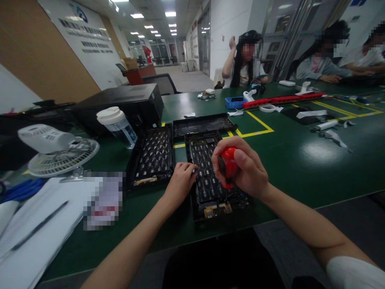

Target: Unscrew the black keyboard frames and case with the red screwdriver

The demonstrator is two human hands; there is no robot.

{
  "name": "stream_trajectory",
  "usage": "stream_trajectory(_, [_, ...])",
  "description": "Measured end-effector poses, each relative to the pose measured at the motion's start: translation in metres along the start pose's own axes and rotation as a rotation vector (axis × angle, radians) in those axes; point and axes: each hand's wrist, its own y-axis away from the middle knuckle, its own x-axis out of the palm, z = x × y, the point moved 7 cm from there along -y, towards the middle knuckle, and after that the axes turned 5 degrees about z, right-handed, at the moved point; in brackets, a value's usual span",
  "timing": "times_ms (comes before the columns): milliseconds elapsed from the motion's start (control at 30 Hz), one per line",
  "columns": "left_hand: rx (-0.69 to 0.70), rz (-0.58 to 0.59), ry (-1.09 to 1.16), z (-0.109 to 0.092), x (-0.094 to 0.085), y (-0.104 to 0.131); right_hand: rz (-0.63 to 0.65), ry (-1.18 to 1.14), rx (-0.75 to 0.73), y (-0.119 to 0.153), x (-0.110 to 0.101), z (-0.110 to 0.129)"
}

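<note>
A red and black screwdriver [229, 162] stands roughly upright, its handle wrapped by the fingers of my right hand [251, 166]. Its thin shaft points down toward the near end of a black case [206, 190] filled with rows of dark rounded cells. A small yellowish circuit board [209, 212] lies along that end; whether the tip touches anything is unclear. My left hand [182, 180] is at the case's left rim, fingers curled and closed, with a small shiny spot at the fingertips. To its left lies a second similar black case [155, 154].
Behind the cases lies an empty-looking black cover [204, 124]. A lidded bottle [118, 126], a white fan [60, 150] and papers with a pen [40, 224] occupy the left. Red strip [282, 99], blue box [234, 102] and tape scraps lie farther back. Several people sit across the table.
</note>
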Motion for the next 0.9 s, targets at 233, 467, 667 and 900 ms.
stream_trajectory(233, [-0.001, -0.012, 0.002, -0.001, -0.002, 0.0, -0.031, 0.063, -0.008, -0.001, 0.0, -0.001])
stream_trajectory(467, [0.004, -0.013, 0.013, 0.001, 0.0, 0.001, -0.046, 0.123, 0.015, -0.002, 0.0, 0.003])
stream_trajectory(667, [0.002, -0.011, 0.003, 0.0, 0.0, 0.0, -0.006, 0.149, -0.022, -0.005, 0.0, 0.007])
stream_trajectory(900, [-0.007, 0.028, 0.038, -0.001, -0.002, 0.0, -0.001, 0.0, -0.037, -0.002, -0.009, -0.005])
